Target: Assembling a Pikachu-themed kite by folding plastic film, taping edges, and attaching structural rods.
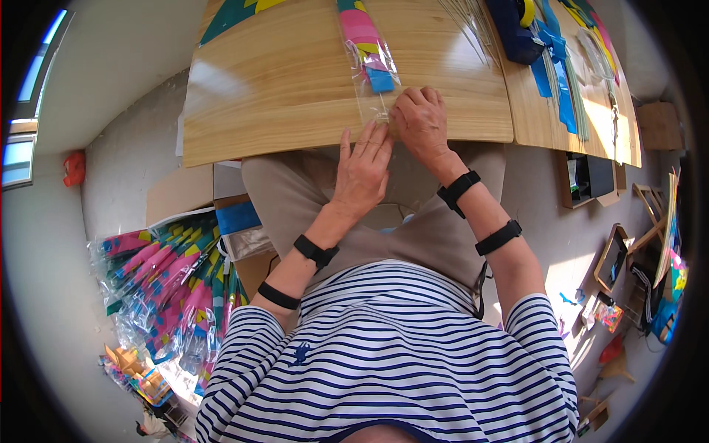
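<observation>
A long, narrow clear plastic bag lies on the wooden table, its near end at the table's front edge. Inside it is a folded pink, yellow and green piece of printed material with a blue end. My left hand lies with fingers stretched out, the tips touching the bag's near end. My right hand is closed at the same end, its fingers curled and pinching the plastic edge. The exact grip is partly hidden under the right fingers.
A dark blue tape dispenser stands at the far right, near thin pale sticks and blue strips. Left on the floor are many bagged colourful pieces beside a cardboard box. An open box sits right, below the table.
</observation>
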{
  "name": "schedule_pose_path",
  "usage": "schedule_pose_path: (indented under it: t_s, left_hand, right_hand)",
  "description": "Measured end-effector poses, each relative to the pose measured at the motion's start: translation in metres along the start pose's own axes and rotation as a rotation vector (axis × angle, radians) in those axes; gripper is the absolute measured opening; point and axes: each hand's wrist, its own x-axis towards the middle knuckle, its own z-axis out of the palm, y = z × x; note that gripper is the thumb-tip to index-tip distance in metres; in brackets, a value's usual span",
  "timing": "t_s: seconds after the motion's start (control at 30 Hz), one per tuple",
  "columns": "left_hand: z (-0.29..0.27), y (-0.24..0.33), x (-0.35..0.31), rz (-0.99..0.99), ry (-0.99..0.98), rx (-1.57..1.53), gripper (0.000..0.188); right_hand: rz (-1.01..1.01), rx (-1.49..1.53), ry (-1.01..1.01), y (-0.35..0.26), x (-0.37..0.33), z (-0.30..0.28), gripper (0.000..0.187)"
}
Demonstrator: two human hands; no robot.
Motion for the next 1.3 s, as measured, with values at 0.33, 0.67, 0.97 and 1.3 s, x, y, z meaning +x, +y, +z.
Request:
schedule_pose_path:
  t_s: [0.33, 0.67, 0.97, 1.3]
  left_hand:
    - [0.005, -0.001, 0.001, -0.029, 0.000, 0.021, 0.069]
    - [0.010, -0.003, 0.004, -0.058, 0.014, 0.009, 0.067]
    - [0.011, 0.000, 0.016, -0.087, 0.080, 0.059, 0.068]
    - [0.017, -0.003, 0.019, -0.093, 0.072, 0.139, 0.067]
  right_hand:
    - [0.036, -0.042, -0.032, 0.001, 0.000, 0.006, 0.014]
    - [0.050, -0.074, -0.028, 0.001, 0.001, 0.007, 0.015]
    - [0.153, -0.022, -0.042, 0.010, 0.000, 0.006, 0.017]
    - [-0.188, -0.067, -0.354, -0.004, -0.038, -0.038, 0.061]
